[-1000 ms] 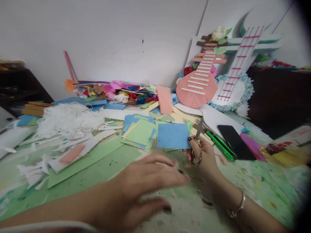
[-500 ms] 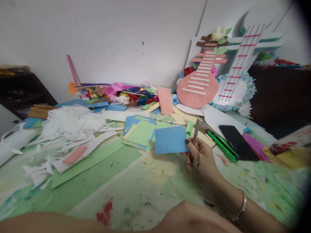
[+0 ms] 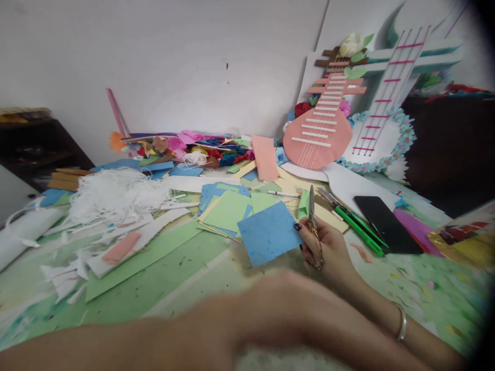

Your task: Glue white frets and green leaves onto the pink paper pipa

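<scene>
My right hand [image 3: 328, 252] is closed on a square of blue paper [image 3: 268, 232], with the thumb over its right edge. Scissors [image 3: 312, 211] are also held in that hand, their blades pointing up and the handle rings around my fingers. Close to the camera, my left hand [image 3: 286, 314] crosses in front of my right forearm, blurred, its fingers hidden. Behind the blue square lies a stack of green, blue and cream paper sheets [image 3: 224, 211]. A small folded green paper piece [image 3: 303, 204] stands beside the scissors.
A tangle of white string [image 3: 116, 193] and paper scraps [image 3: 124, 247] lie on the left. Green pens [image 3: 359, 232] and a black phone [image 3: 386, 224] are at the right. A pink paper lute [image 3: 319, 136] and a white flower-trimmed instrument [image 3: 381, 136] lean at the back.
My left hand has risen from the bottom edge and blurred. The blue square has tilted and dropped slightly, still in my right hand with the scissors.
</scene>
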Available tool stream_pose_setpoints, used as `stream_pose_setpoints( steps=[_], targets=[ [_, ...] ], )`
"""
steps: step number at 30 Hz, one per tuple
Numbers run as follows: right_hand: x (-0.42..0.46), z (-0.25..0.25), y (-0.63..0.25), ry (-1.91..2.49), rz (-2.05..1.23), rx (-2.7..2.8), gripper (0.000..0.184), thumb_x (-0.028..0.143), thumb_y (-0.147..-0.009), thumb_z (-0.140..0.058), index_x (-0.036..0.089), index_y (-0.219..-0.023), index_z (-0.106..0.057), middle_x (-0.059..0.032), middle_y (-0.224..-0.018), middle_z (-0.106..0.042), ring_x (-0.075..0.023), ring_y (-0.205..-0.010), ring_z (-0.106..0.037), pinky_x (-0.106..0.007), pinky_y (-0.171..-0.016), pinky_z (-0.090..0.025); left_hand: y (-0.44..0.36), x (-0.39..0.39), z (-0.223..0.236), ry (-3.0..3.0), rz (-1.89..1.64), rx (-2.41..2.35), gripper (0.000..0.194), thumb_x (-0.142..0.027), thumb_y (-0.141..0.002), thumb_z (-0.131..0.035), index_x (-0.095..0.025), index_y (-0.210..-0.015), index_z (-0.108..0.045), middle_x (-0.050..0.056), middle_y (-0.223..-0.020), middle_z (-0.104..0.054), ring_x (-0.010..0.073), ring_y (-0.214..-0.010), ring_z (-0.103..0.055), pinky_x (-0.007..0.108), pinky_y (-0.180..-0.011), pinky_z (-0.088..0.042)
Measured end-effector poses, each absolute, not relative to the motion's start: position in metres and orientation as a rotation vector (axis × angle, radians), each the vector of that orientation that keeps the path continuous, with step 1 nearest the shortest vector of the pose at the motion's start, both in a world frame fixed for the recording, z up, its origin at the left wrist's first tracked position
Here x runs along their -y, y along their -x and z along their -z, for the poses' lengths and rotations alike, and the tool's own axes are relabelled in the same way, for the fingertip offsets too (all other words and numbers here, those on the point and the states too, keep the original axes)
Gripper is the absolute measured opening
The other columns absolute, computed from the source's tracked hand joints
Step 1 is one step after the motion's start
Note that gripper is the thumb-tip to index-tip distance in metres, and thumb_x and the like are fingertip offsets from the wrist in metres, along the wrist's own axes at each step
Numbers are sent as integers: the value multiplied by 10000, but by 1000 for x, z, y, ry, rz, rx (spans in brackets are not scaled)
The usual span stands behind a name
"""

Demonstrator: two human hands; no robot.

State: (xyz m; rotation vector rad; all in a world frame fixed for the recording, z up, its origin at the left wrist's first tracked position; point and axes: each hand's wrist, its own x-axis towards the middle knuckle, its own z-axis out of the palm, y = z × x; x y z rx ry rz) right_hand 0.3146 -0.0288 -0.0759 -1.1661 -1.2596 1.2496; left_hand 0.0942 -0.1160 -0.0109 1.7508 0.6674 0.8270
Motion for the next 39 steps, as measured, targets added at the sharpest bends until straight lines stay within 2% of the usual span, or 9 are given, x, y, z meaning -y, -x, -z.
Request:
stream_pose_setpoints(
  steps=[2,4,6,8,12,15,21,25,39],
  targets=[
    [28,74,-317,1169,-1256,1296,289,448,-773,-610,200,-818,-469,99,-436,-419,-37,-304,-325,-135,-296,-259,-99,90,3,-1813,-1019,-771,228,-393,-770,-597,-299,-932,-725,45,-1027,-678,284,-1084,-561,375,-881,-474],
    [27,73,-320,1177,-1279,1356,284,444,-779,-603,193,-820,-476,98,-437,-413,-37,-312,-329,-130,-296,-256,-101,59,7,-1815,-1184,-983,289,-319,-756,-637,-270,-1036,-686,67,-1186,-610,284,-1151,-508,392,-953,-421],
    [28,73,-321,1167,-1313,1443,271,428,-785,-602,187,-826,-484,99,-445,-410,-35,-316,-331,-126,-292,-258,-101,32,22,-1724,-1119,-1117,664,-309,-637,-755,-244,-1257,-529,115,-1299,-524,296,-1131,-517,414,-924,-441],
    [30,74,-320,1154,-1355,1512,252,418,-803,-583,189,-825,-482,99,-455,-415,-33,-306,-329,-125,-279,-252,-100,17,43,-1463,-822,-1097,790,-309,-609,-778,-189,-1316,-447,168,-1188,-596,286,-968,-613,422,-797,-507],
    [35,73,-316,1142,-1424,1479,253,428,-803,-569,195,-819,-471,103,-455,-433,-33,-264,-314,-131,-244,-232,-103,20,73,-1127,-510,-840,495,-234,-612,-778,-107,-1065,-626,143,-953,-699,231,-792,-669,338,-697,-545],
    [36,70,-314,1162,-1352,1382,279,436,-774,-597,190,-767,-465,94,-416,-455,-41,-246,-317,-143,-243,-230,-107,28,73,-1049,-602,-937,319,-241,-607,-779,-79,-859,-669,119,-832,-716,197,-674,-671,288,-615,-556],
    [48,64,-309,1084,-1344,1477,344,471,-791,-548,179,-636,-449,61,-405,-435,-59,-363,-386,-180,-391,-312,-107,22,57,-928,-1394,-1160,353,-309,-634,-743,-133,-884,-567,20,-662,-677,147,-398,-597,218,-326,-471],
    [60,69,-298,1079,-1498,1604,313,448,-803,-526,173,-660,-484,50,-424,-448,-77,-408,-416,-190,-416,-315,-109,21,56,-912,-1454,-1142,346,-346,-649,-721,-147,-850,-523,-9,-598,-629,128,-298,-535,169,-211,-334],
    [74,77,-278,1133,-1564,1426,240,361,-841,-486,177,-688,-498,70,-380,-459,-58,-322,-392,-158,-351,-301,-123,35,57,-994,-1426,-1122,326,-353,-700,-688,-134,-863,-510,8,-588,-632,175,-347,-581,222,-233,-428]
  ],
)
